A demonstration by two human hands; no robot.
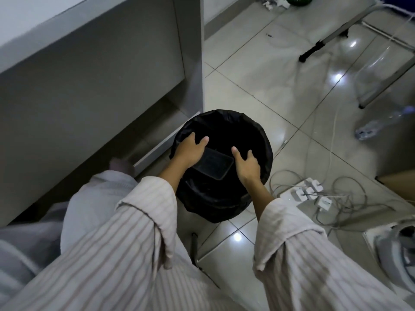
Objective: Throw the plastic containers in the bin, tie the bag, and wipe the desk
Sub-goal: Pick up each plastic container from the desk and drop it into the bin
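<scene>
Black plastic container (213,163) sits at the mouth of the lined bin (258,131), between both hands. Left hand (190,151) rests on its edge, right hand (246,162) just beside; fingers look loose, though dim. Binning step; next, let go and gather the bag.

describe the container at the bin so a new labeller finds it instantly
Start at the round bin lined with a black bag on the tiled floor beside the grey desk. Over its mouth, between the left hand and right hand, sits the plastic container: the only flat, dark, rounded-corner rectangle there.
</scene>
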